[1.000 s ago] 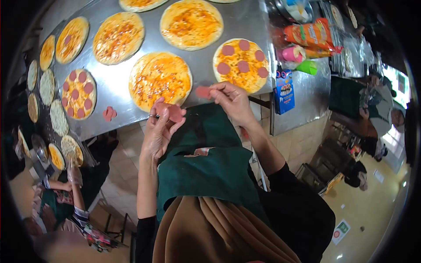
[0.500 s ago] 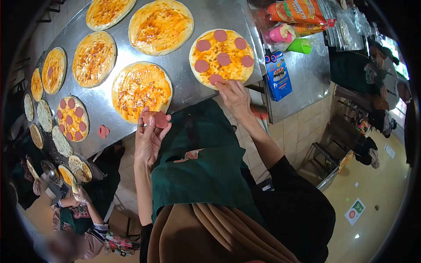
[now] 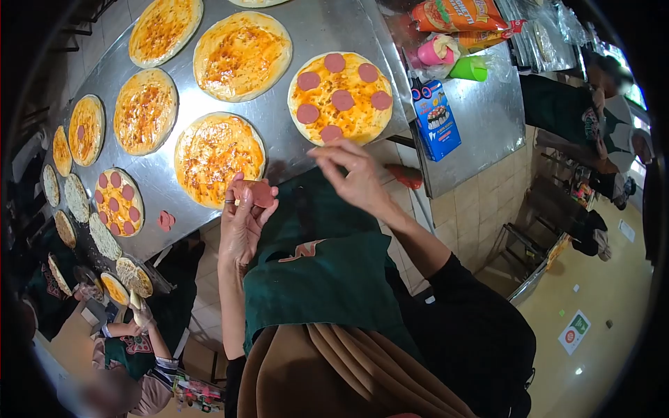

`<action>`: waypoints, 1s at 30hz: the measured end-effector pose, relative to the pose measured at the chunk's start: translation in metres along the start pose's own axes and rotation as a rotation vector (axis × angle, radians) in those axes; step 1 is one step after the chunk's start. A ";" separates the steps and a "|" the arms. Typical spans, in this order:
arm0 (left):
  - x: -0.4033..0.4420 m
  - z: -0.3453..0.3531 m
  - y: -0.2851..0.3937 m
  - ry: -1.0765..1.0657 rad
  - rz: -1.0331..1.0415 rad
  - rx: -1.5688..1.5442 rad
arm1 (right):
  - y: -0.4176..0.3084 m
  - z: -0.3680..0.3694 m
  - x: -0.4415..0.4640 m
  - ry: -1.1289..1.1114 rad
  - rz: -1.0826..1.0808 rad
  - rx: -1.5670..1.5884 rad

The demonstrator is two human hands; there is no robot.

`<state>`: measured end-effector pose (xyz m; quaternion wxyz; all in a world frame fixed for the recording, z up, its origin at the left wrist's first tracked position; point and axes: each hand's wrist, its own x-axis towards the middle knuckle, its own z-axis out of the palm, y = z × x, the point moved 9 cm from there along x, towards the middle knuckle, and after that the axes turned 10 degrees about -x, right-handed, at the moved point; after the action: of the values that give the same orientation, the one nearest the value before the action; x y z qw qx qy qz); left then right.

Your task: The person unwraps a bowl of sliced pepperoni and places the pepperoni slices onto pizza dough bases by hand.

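Observation:
My left hand is closed around several pink sausage slices, just in front of a sauced pizza base. My right hand hovers at the near edge of another pizza, which has several sausage slices spread over its sauce and cheese. Its fingers are loosely bent and apart, slightly blurred, and nothing shows between them. The lowest slice lies on that pizza just beyond my fingertips.
More sauced bases cover the metal table. A topped pizza and loose slices lie left. A blue box, green cup and orange packet stand right. A co-worker's gloved hand works lower left.
My right hand has let go of the slice at the pizza's near edge and drawn back toward me. My left hand still holds its slices. The view has shifted slightly.

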<state>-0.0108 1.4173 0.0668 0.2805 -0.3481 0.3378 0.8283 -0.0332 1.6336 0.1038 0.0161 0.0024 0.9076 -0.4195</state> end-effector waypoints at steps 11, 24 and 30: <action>0.005 0.013 -0.031 -0.073 -0.163 0.074 | -0.040 0.042 -0.014 -0.342 -0.060 0.233; 0.010 0.011 -0.029 -0.096 -0.217 0.121 | -0.030 0.040 -0.024 -0.162 0.012 0.251; 0.009 0.027 -0.024 -0.132 -0.071 0.153 | -0.016 0.040 -0.026 -0.191 0.236 0.299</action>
<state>-0.0098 1.4548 0.0653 0.3573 -0.2821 0.3684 0.8106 -0.0061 1.5936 0.0910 0.1502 0.0711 0.8232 -0.5428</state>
